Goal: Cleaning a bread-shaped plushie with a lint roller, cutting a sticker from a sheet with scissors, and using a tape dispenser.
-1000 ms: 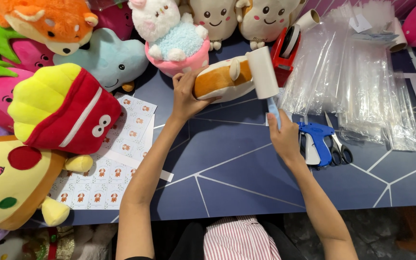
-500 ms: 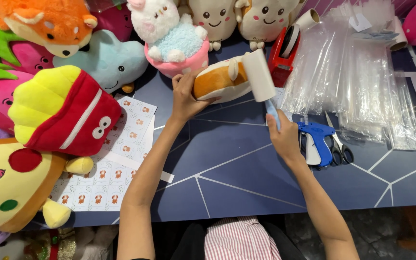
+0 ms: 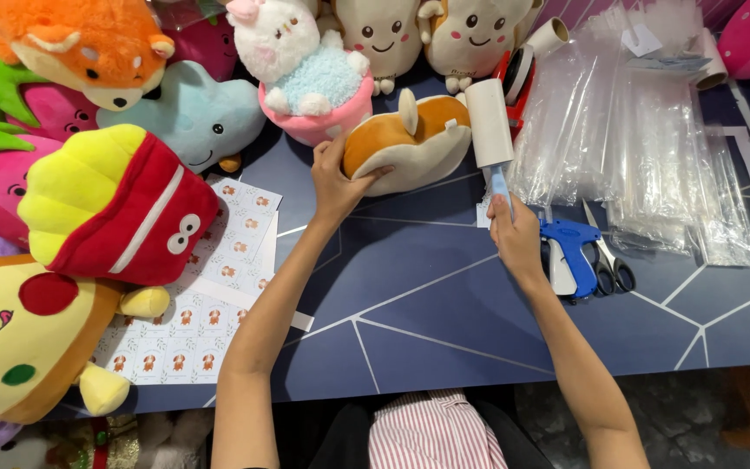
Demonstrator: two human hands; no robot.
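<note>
A head-worn camera looks down on a dark blue surface [image 3: 444, 304] with pale geometric lines; a person's two bare arms reach forward over it. The left hand [image 3: 333, 178] presses on the near side of an orange and cream plush toy [image 3: 410, 143], fingers wrapped against its fabric and holding it steady on the surface; the right hand [image 3: 514, 234] is closed around the pale blue handle of a lint roller [image 3: 490, 122], fingers clamped on that handle; the white roll stands upright, touching the toy's right end.

Just right of the right hand lie a blue tagging gun [image 3: 566, 247] and black-handled scissors [image 3: 608, 269]; beyond them spreads a loose heap of clear plastic bags [image 3: 635, 148]. Sticker sheets [image 3: 210, 295] lie to the left of the left arm; a crowd of other plush toys rings the far and left edges, among them a red and yellow one [image 3: 115, 208].

Likely risks, as a judgement: the sticky roll sits very near the thin bags and could catch one and drag it along; the soft toy could slide or tip away if the left hand's grip slackens under the roller's push; the right wrist could knock the scissors or tagging gun, which lie close beside it.
</note>
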